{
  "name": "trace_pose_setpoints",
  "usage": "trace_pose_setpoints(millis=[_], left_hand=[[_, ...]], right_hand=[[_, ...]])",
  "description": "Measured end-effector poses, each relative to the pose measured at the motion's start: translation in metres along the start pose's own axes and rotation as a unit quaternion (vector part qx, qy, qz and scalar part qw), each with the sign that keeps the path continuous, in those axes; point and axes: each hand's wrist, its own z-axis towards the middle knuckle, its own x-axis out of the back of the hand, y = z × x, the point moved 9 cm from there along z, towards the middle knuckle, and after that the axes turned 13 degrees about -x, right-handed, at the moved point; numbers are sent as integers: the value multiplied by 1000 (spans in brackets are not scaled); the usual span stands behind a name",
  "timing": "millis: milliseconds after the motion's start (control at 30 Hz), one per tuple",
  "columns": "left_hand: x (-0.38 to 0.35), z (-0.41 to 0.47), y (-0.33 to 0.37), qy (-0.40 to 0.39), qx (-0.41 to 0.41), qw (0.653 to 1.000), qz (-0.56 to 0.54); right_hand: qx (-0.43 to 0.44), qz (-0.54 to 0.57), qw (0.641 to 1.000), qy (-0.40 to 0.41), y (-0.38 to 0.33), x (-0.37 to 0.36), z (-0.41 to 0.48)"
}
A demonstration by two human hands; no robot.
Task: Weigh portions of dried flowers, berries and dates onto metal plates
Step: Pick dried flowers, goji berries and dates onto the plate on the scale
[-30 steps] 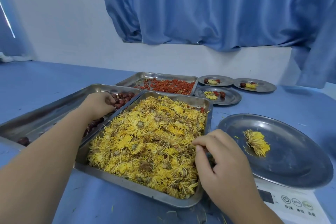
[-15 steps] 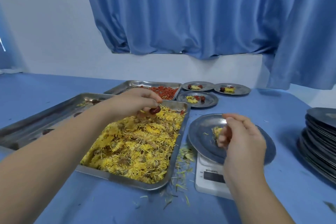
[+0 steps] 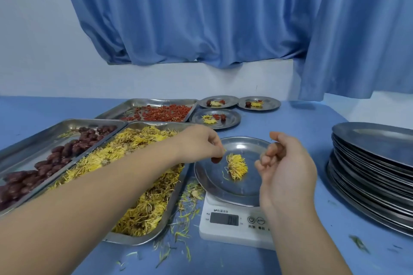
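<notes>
A round metal plate sits on a white digital scale and holds one yellow dried flower. My left hand reaches across the flower tray and pinches a dark red date at the plate's left rim. My right hand hovers over the plate's right side, fingers loosely curled, nothing visible in it. Three trays lie to the left: yellow dried flowers, dates, and red berries.
Three filled plates stand at the back by the wall. A tall stack of metal plates stands at the right. Loose petals litter the blue table between the flower tray and the scale.
My left hand has carried the date from above the flower tray to the plate's left rim. My right hand has drawn back off the flower, which now lies on the plate.
</notes>
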Motion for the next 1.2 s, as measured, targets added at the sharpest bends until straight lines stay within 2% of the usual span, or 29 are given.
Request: trace_pose_setpoints(millis=[133, 267, 500, 600, 767, 967, 1200], left_hand=[[8, 3, -3, 17, 0, 1000, 11], [41, 6, -19, 45, 24, 998, 42], [142, 20, -69, 211, 86, 971, 72], [154, 34, -105, 240, 115, 962, 61], [133, 74, -166, 165, 168, 964, 121], [90, 120, -212, 18, 159, 969, 186], [63, 137, -243, -54, 212, 944, 249]], right_hand=[[-31, -54, 997, -39, -10, -18, 13], [-19, -171, 982, -83, -31, -46, 29], [29, -333, 935, -122, -40, -86, 70], [52, -404, 904, -128, -34, -89, 88], [68, -487, 865, -101, -17, -64, 111], [64, -492, 864, -88, -19, -53, 129], [83, -491, 861, -99, -16, -55, 132]])
